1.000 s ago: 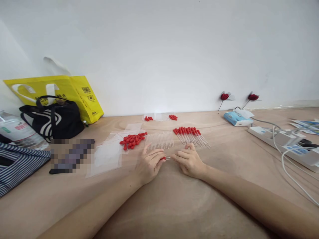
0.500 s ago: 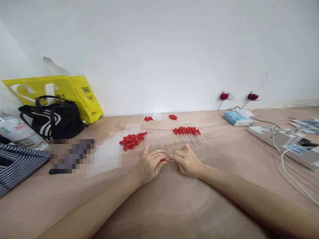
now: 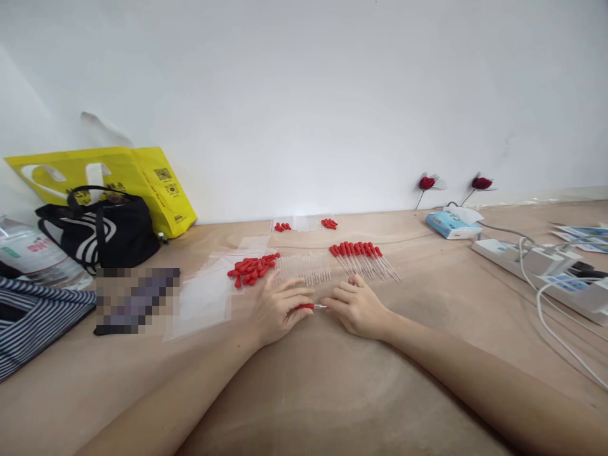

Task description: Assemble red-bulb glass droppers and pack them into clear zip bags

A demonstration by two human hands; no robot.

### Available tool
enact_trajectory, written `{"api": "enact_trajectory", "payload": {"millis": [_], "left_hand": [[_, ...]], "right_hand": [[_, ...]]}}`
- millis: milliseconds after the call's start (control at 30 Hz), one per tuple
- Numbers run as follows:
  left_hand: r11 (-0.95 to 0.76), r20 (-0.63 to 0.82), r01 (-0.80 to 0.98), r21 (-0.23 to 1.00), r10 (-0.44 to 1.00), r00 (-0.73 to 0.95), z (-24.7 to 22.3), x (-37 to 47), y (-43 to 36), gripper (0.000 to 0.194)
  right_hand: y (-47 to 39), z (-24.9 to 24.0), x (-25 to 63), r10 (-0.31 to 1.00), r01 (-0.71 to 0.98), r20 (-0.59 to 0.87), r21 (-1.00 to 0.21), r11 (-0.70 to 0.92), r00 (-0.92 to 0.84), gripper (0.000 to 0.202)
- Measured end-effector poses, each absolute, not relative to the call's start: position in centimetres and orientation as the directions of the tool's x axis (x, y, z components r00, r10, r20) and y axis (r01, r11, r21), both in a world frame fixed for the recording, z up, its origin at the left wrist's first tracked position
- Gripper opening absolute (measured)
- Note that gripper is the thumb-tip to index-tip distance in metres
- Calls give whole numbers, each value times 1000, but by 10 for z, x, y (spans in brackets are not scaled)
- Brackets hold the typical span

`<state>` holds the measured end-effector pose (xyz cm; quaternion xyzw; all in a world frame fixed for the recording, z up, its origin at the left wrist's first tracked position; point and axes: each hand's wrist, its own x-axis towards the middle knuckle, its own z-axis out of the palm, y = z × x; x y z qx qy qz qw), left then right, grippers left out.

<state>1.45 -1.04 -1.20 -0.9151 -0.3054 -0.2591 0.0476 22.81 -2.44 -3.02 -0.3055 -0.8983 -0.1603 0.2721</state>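
Observation:
My left hand (image 3: pixel 280 310) pinches the red rubber bulb (image 3: pixel 304 306) of a glass dropper between thumb and fingers. From the bulb a thin clear tube runs rightward into the closed fingers of my right hand (image 3: pixel 356 307). Beyond my left hand lies a pile of loose red rubber bulbs (image 3: pixel 249 271). A row of bare glass dropper tubes (image 3: pixel 304 267) is spread side by side behind both hands. To its right, several droppers with bulbs fitted (image 3: pixel 358 250) lie slanted in a row.
Flat clear plastic bags (image 3: pixel 204 297) lie left of the pile. Small bags with red bulbs (image 3: pixel 329 223) rest near the wall. A tissue pack (image 3: pixel 449 226) and a power strip (image 3: pixel 546 272) with cables are at right. A black bag (image 3: pixel 123 231) and yellow bag (image 3: pixel 166 190) stand at left.
My left hand has shifted slightly left, its fingers lower, and more of the red bulb shows. My right hand has barely moved.

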Motion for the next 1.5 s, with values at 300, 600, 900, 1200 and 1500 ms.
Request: {"api": "enact_trajectory", "payload": {"millis": [300, 600, 900, 1200, 1500], "left_hand": [[-458, 603, 870, 182, 751, 269, -21, -1, 6, 40], [-346, 626, 918, 193, 764, 156, -19, -7, 10, 34], [-132, 596, 986, 105, 802, 44, -18, -29, 25, 19], [-124, 636, 991, -44, 762, 123, -19, -30, 32, 12], [-134, 659, 989, 69, 750, 55, -20, -27, 36, 10]], "right_hand": [[21, -30, 232, 882, 933, 467, -342, 112, 65, 17], [49, -20, 216, 913, 968, 352, -211, -138, 207, 20], [50, -17, 216, 922, 969, 326, -195, -151, 209, 23], [46, -12, 199, 952, 982, 289, -184, -44, 97, 24], [60, -10, 192, 969, 964, 174, -229, -136, 178, 23]]}}
